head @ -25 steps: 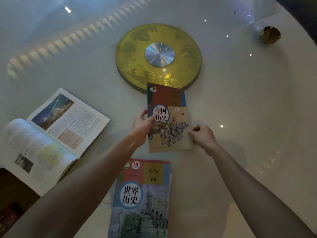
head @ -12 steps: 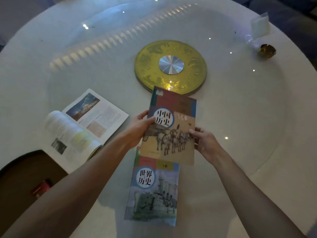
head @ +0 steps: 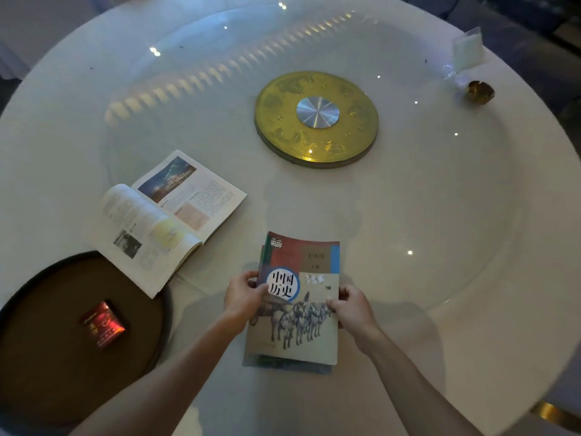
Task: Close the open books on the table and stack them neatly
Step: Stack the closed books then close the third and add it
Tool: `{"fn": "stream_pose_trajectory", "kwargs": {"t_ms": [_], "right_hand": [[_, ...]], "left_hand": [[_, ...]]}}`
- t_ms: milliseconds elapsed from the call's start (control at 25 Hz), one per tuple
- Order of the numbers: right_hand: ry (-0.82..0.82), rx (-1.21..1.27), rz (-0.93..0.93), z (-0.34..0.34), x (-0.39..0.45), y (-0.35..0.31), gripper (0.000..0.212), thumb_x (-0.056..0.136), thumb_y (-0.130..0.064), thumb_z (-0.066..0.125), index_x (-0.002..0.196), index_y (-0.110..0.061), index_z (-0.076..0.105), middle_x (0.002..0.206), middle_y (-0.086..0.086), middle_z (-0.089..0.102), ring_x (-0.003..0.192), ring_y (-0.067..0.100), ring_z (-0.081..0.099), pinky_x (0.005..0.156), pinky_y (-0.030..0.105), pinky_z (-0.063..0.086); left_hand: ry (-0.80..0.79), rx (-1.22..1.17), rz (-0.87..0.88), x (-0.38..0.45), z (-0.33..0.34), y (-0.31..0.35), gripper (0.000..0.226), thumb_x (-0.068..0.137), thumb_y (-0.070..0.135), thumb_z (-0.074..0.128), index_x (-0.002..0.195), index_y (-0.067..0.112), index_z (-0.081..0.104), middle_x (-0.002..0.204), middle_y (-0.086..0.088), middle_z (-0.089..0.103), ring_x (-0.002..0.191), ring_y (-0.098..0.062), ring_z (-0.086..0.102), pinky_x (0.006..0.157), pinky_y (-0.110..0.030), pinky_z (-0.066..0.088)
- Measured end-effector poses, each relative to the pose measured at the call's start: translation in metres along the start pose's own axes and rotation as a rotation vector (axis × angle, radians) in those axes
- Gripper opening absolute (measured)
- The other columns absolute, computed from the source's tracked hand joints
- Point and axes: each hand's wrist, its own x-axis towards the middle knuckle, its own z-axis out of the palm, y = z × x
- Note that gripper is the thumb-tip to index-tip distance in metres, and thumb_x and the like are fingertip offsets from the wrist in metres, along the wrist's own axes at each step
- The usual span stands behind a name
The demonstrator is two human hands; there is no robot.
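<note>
Red, blue and tan blocks make up the cover of the closed history book (head: pixel 298 297), which carries a white circle with large dark Chinese characters and a picture of horses drawing a chariot across its lower half. It lies flat on top of a second closed book (head: pixel 283 366), of which only a thin bluish-green strip shows past the near and left edges, so the two are almost squared up. This pair sits on the near part of the round white worktop (head: pixel 440 215), close to the person. The left hand (head: pixel 243 294) grips the top book's left edge, thumb over the cover beside the white circle, and the right hand (head: pixel 352 305) grips its right edge, thumb on the cover near the horses' heads; both hands are closed on that book. To the left and slightly farther off, well apart from the pair, an open book (head: pixel 166 218) lies face up with its pages spread, showing a dark blue photograph on the far page and text, a small black-and-white picture and a pale yellow patch on the near page. Its near corner overhangs a round dark tray (head: pixel 37 278) that holds a small red packet (head: pixel 103 324). A golden disc (head: pixel 316 119) with a silver centre sits at the middle of the worktop.
</note>
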Motion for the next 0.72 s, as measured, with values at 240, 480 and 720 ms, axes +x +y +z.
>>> {"fn": "stream_pose_trajectory", "kwargs": {"t_ms": [240,480,720], "right_hand": [[0.105,-0.288,-0.077,0.016,-0.014,0.027,0.009,0.094,-0.017,0.061,0.086,-0.013,0.062,0.086,0.003,0.07,0.076,0.018,0.066,0.068,0.039,0.055],[0.243,-0.481,-0.186,0.027,-0.018,0.036,0.012,0.096,-0.02,0.058,0.09,-0.012,0.063,0.099,0.004,0.058,0.084,0.02,0.059,0.072,0.039,0.054],[0.217,-0.323,0.107,0.03,-0.021,0.048,0.025,0.095,-0.039,0.06,0.096,-0.014,0.065,0.096,0.004,0.07,0.082,0.021,0.063,0.064,0.033,0.045]], "left_hand": [[0.036,0.253,0.161,-0.012,-0.002,-0.029,0.028,0.093,0.017,0.066,0.12,0.023,0.069,0.107,-0.006,0.074,0.087,-0.021,0.074,0.07,-0.044,0.065],[-0.028,0.459,0.231,-0.012,-0.007,-0.035,0.027,0.094,0.021,0.063,0.12,0.022,0.069,0.104,-0.001,0.072,0.084,-0.017,0.069,0.057,-0.031,0.058],[-0.022,0.348,0.099,-0.01,-0.006,-0.041,0.019,0.094,0.02,0.061,0.103,0.017,0.077,0.09,-0.001,0.078,0.07,-0.019,0.07,0.05,-0.029,0.05]]}}
